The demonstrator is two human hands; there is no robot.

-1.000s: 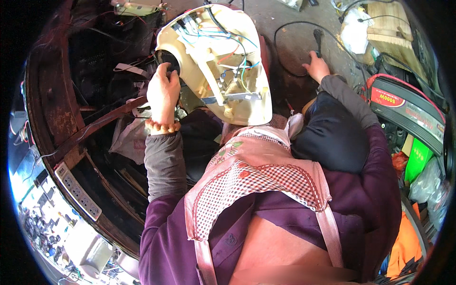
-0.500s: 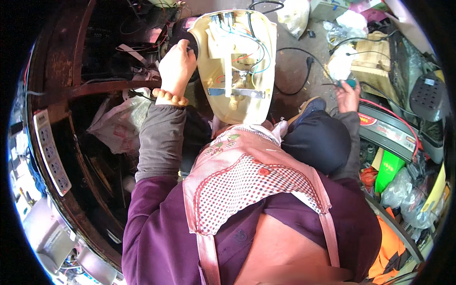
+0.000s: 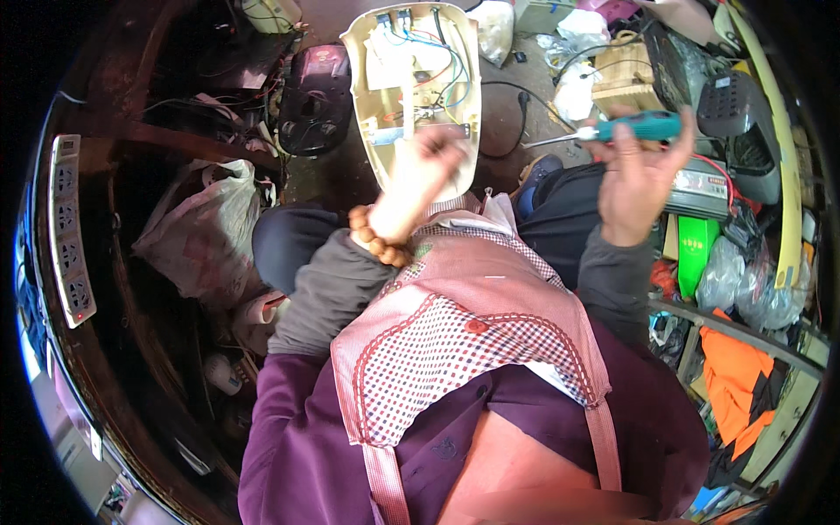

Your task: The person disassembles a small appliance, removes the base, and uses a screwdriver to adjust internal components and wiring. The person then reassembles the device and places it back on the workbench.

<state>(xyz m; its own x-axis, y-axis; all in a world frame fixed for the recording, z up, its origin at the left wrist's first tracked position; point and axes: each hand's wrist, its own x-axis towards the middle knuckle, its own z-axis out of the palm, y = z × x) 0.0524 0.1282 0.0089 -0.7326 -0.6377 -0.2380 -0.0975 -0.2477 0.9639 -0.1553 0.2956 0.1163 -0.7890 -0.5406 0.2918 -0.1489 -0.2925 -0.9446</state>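
Note:
In front of me a cream plastic housing (image 3: pixel 360 61) lies with its inside facing up. Blue, red and yellow wires (image 3: pixel 455 66) run through it, and a metal strip crosses its near half. My left hand (image 3: pixel 416 171), blurred by motion, is over the housing's near left part; its fingers are too smeared to read. On the right, raised above my knee, my right hand (image 3: pixel 634 179) holds a screwdriver (image 3: pixel 639 128) by its teal handle. The screwdriver's metal shaft points left toward the housing, apart from it.
A dark glossy plastic cover (image 3: pixel 317 96) lies left of the housing. A black cable with a plug (image 3: pixel 523 101) is on the floor to its right. Farther right are a wooden block (image 3: pixel 626 74), a grey metal-cased unit (image 3: pixel 697 188) and plastic bags. A white power strip (image 3: pixel 72 232) stands far left.
My left hand has moved right and nearer from the housing's far left edge, uncovering the dark cover. My right hand has risen from low on the right with the screwdriver, now plainly visible.

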